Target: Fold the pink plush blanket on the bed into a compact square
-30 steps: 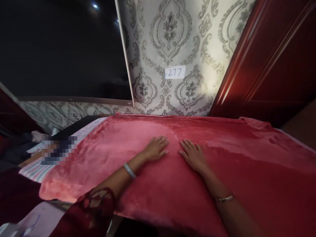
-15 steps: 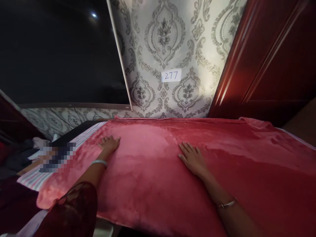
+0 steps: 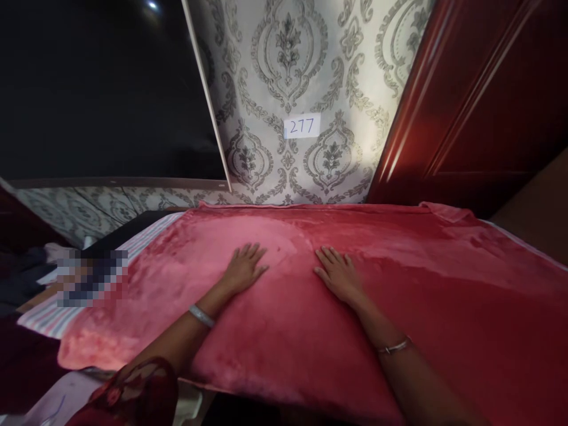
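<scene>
A plush red blanket (image 3: 275, 331) lies spread over a table-like surface, with lighter and darker patches in its pile. My left hand (image 3: 244, 268) rests flat on it left of centre, fingers apart, palm down. To its right, my right hand (image 3: 339, 275) also lies palm down on the blanket with its fingers spread. Neither hand holds anything. Under the blanket's left side a striped cloth (image 3: 146, 239) sticks out. The blanket's far edge shows a small fold (image 3: 446, 211) toward the right.
Behind stands a patterned wall with a paper label (image 3: 302, 125) reading 277. A large dark screen (image 3: 102, 94) is at the upper left, and a dark red wooden panel (image 3: 483, 106) at the upper right. A pixelated patch covers something on the left.
My left hand has slid rightward across the blanket, closer to my right hand. My right hand stays in nearly the same place. The view has shifted slightly.
</scene>
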Action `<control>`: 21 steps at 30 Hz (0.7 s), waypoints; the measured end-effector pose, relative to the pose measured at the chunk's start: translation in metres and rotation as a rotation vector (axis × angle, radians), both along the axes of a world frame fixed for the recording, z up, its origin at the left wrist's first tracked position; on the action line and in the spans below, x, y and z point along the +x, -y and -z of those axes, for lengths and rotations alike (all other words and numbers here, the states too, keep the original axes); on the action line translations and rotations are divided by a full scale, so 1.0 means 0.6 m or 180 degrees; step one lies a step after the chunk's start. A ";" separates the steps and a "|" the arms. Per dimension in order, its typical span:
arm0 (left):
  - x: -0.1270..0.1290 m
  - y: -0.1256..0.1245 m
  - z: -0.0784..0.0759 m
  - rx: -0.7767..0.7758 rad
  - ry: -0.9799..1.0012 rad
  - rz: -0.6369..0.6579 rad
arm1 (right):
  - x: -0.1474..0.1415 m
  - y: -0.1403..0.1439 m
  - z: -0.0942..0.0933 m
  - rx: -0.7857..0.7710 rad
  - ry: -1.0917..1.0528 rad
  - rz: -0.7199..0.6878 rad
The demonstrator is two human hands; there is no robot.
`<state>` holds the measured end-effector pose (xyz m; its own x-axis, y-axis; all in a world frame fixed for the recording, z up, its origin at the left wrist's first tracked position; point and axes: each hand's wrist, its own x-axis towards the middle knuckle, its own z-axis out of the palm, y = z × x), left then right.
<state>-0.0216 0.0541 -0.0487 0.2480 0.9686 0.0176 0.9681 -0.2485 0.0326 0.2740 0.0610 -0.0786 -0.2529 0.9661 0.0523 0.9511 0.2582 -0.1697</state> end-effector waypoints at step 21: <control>0.095 -0.036 -0.004 -0.0421 0.0308 0.1362 | -0.001 -0.002 0.007 0.0025 -0.0116 -0.0032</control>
